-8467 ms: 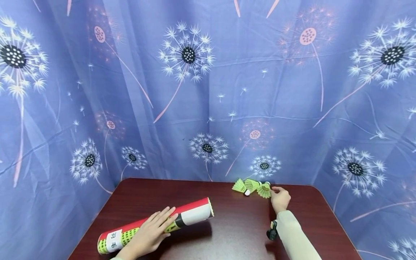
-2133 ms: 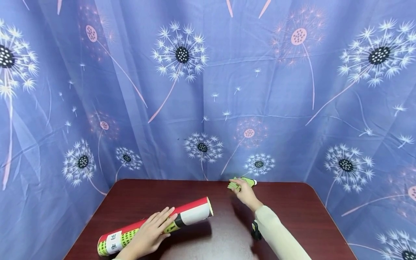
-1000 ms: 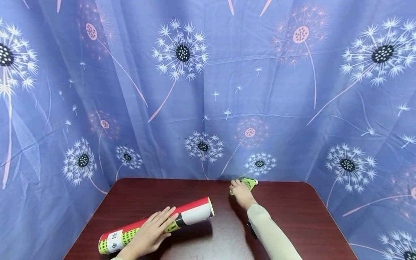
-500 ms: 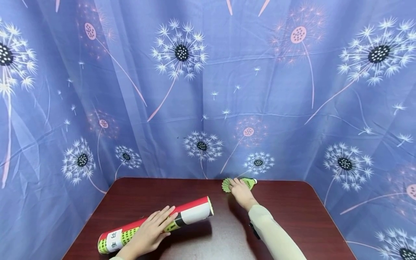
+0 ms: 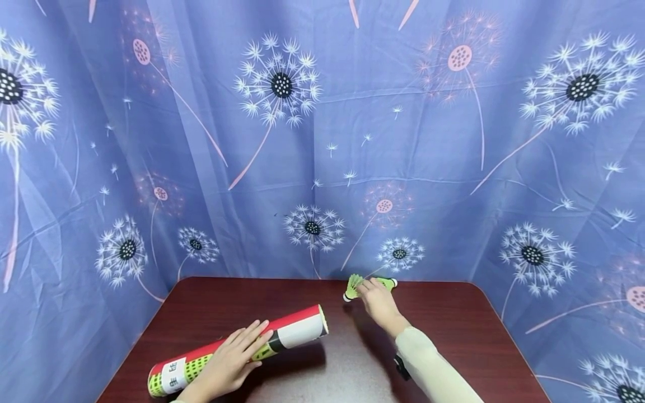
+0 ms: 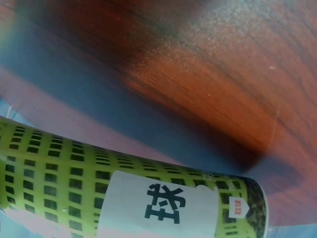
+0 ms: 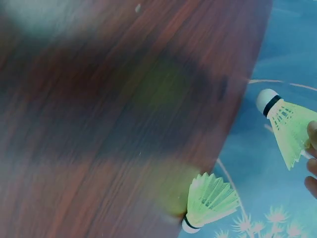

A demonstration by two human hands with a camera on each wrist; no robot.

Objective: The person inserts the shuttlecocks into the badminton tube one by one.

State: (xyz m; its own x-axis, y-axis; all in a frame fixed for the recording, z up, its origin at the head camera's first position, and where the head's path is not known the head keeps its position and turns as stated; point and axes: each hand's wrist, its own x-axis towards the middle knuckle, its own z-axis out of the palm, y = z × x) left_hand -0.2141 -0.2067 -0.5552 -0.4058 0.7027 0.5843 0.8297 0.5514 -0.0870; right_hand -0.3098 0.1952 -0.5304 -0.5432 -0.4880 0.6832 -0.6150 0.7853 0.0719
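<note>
My left hand [image 5: 233,358] rests on a long shuttlecock tube [image 5: 302,330] with its fingers extended across it. The tube lies slantwise on the table, red, white and yellow-green, with printed characters. Its yellow-green grid pattern and white label [image 6: 161,203] fill the bottom of the left wrist view. At the table's back edge my right hand [image 5: 379,302] pinches a yellow-green shuttlecock [image 5: 353,285] by its skirt, white cork down and to the left. In the right wrist view the fingertips [image 7: 312,161] touch that skirt. A second shuttlecock [image 5: 389,283] lies just behind the hand, partly covered by it.
The dark red wooden table [image 5: 453,347] has rounded back corners. A blue curtain [image 5: 322,145] with dandelion prints hangs right behind its back edge and along both sides.
Of three shuttlecocks seen 8.5 seconds ago, two are visible now. In the last half second the pinched one has turned from skirt-left to cork-left. My left hand stays on the tube.
</note>
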